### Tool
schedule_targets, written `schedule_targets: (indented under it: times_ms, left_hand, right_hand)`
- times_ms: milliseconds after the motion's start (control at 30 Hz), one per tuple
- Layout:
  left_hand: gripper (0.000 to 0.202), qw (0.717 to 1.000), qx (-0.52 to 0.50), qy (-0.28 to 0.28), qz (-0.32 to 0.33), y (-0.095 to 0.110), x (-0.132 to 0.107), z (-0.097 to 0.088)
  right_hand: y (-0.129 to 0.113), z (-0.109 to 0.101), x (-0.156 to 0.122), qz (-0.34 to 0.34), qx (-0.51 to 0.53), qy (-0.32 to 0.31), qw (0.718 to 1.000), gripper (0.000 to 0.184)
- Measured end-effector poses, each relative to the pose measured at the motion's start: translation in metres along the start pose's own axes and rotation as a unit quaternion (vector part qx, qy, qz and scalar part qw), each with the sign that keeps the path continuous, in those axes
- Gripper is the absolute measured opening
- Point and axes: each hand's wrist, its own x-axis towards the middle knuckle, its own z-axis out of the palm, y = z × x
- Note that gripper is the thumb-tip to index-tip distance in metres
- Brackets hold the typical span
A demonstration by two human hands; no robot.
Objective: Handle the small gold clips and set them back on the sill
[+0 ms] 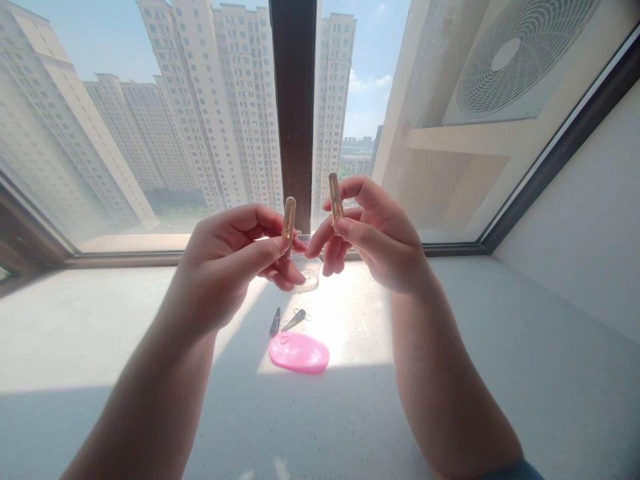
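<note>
My left hand is raised in front of the window and pinches a slim golden hair clip upright between thumb and fingers. My right hand is level with it and pinches a second golden hair clip the same way. The two hands almost touch at the fingertips. Below them on the sill lie a pink oval tray, a small pair of scissors, a dark tool and a clear little container, partly hidden behind my fingers.
A pale stone window sill stretches across the view. Behind it is a large window with a dark central frame post, tall apartment blocks outside, and an air-conditioner unit at the upper right. A white wall closes the right side.
</note>
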Motion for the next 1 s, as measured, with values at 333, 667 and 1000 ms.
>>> schedule_targets:
  times_ms: [333,667,1000]
  left_hand:
    - [0.006,1.0,0.002,0.013,-0.007,-0.0002,0.0001,0.0004]
    - [0.006,1.0,0.009,0.019,-0.005,-0.0008,-0.0003,0.0003]
    - [0.005,0.999,0.038,0.025,0.016,-0.002,0.0008,0.0]
  right_hand:
    - [-0.0015,0.0009,-0.0014,0.029,-0.006,0.014,0.999,0.019]
    - [-0.0012,0.0003,-0.0018,0.033,-0.009,0.013,0.999,0.024]
    - [-0.0025,0.001,-0.0018,0.026,-0.013,0.02,0.999,0.021]
